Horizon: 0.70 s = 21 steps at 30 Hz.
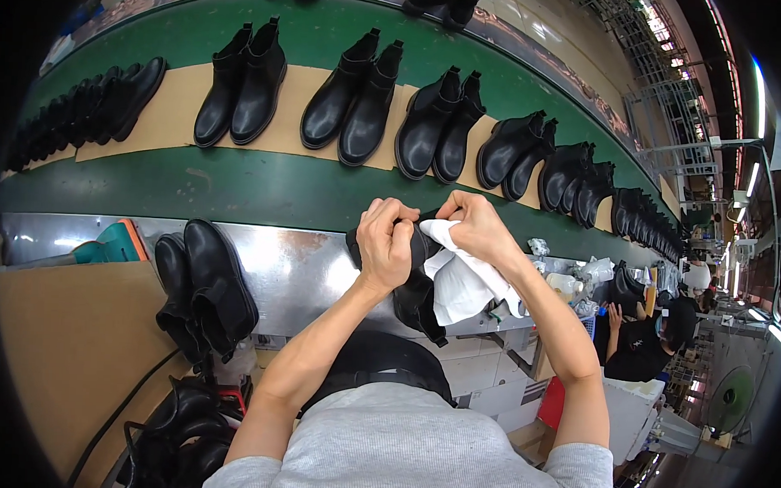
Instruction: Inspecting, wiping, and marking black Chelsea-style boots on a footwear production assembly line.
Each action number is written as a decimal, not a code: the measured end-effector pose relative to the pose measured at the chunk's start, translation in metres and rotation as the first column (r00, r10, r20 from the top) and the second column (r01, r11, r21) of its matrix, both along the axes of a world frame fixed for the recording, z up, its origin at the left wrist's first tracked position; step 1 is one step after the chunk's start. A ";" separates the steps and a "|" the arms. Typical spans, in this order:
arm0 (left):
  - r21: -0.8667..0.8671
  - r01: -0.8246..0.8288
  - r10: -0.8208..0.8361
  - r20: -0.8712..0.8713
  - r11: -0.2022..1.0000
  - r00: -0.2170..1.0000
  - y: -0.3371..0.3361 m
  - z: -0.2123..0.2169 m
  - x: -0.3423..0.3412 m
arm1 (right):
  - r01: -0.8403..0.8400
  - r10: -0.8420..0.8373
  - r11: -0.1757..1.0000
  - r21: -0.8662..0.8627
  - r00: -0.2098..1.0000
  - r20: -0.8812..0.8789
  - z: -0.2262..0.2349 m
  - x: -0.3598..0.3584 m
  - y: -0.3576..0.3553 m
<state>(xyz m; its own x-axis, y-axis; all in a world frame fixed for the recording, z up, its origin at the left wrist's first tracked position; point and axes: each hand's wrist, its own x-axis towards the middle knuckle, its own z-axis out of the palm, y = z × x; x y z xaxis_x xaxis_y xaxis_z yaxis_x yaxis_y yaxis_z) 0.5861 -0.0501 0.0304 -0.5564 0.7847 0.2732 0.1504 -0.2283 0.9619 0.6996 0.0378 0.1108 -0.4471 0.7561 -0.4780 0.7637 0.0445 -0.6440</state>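
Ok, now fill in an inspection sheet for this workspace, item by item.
Surface: metal bench; beyond it a green surface with brown card under pairs of black boots.
Job's things: held black boot, partly hidden; white cloth.
Clutter: loose boot pair at left, near a teal-and-orange object; clear plastic at right.
Hands: left hand grips the held black boot; right hand pinches the white cloth.
Cables: one black cable, lower left, across a brown board.
Surroundings: person in black and green fan at right.

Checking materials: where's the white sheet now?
In the head view, right of centre, the white sheet hangs from the right hand, beside the black boot at the left hand.
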 end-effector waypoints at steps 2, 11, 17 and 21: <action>-0.011 -0.002 0.002 0.024 1.000 1.000 -0.001 0.000 -0.003 | -0.018 0.018 1.000 -0.005 0.998 -0.053 0.002 0.000 -0.003; 0.016 0.067 -0.068 0.108 0.998 0.992 -0.002 0.002 -0.013 | -0.171 0.180 0.983 0.066 0.970 -0.166 0.008 0.004 -0.013; 0.006 0.076 -0.076 0.086 0.997 0.993 -0.003 0.005 -0.008 | -0.105 0.102 0.994 -0.031 0.991 -0.083 0.010 0.000 -0.007; 0.009 0.047 -0.048 0.088 0.999 0.995 0.002 0.004 -0.007 | -0.032 0.035 0.999 0.023 0.991 -0.129 0.004 0.000 -0.006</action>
<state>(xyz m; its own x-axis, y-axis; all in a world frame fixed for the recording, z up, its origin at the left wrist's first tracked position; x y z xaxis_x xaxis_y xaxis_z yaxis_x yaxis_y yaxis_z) 0.5794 -0.0485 0.0341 -0.5405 0.8092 0.2302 0.0542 -0.2396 0.9694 0.6996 0.0320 0.1148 -0.5298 0.7485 -0.3988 0.6715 0.0831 -0.7363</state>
